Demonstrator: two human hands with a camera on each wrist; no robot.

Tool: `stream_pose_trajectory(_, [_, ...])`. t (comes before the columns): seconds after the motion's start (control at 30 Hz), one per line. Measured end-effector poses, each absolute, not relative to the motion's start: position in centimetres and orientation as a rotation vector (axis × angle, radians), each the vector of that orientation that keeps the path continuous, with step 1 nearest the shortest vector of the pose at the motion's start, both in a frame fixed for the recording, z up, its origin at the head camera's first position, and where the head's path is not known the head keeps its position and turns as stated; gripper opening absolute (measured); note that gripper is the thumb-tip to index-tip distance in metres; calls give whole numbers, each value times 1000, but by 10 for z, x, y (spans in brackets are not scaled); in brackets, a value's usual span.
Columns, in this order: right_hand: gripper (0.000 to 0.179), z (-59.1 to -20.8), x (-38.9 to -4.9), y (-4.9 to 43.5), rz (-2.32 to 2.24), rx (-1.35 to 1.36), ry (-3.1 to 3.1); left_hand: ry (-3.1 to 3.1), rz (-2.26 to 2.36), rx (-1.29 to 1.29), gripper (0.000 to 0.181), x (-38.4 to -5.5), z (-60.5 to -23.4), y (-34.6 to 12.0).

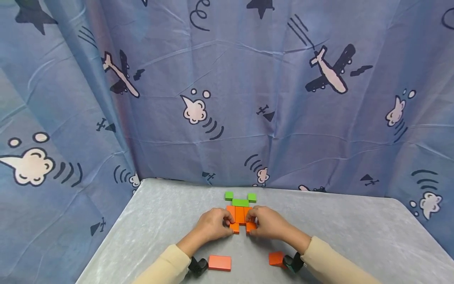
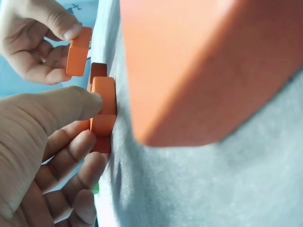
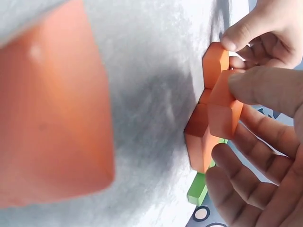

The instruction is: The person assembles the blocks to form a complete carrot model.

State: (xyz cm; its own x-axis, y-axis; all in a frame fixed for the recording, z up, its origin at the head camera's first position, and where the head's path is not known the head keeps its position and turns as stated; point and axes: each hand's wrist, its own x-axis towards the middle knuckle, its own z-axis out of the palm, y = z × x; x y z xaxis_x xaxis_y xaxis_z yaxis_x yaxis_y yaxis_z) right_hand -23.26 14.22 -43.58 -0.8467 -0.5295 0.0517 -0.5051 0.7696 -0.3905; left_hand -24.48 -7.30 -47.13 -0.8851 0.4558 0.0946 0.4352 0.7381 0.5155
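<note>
Near the middle of the table, my left hand (image 1: 214, 224) pinches a small orange block (image 1: 234, 228) between thumb and fingers. Opposite it, my right hand (image 1: 268, 221) pinches another orange block (image 1: 251, 227); the right wrist view shows that block (image 3: 225, 105) raised off the cloth, overlapping the others. Just beyond both hands lie several orange blocks side by side, the middle one (image 1: 239, 215) showing best and the outer ones partly covered by fingers. A green bar (image 1: 240, 202) adjoins their far end, with a small green block (image 1: 229, 195) and another green block (image 1: 252, 197) at its far corners.
A flat orange-red block (image 1: 220, 263) lies by the left wrist and a second red-orange block (image 1: 276, 258) by the right wrist. Black wrist mounts sit beside them. The grey cloth-covered table (image 1: 337, 228) ends at a blue patterned curtain (image 1: 227, 150).
</note>
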Motion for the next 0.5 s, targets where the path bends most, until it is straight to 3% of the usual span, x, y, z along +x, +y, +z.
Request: stream_pose_trajectory(0.5, [24,-443,-235,126,-575,-793,2956,2890,852,740,16,-246,-471,-73])
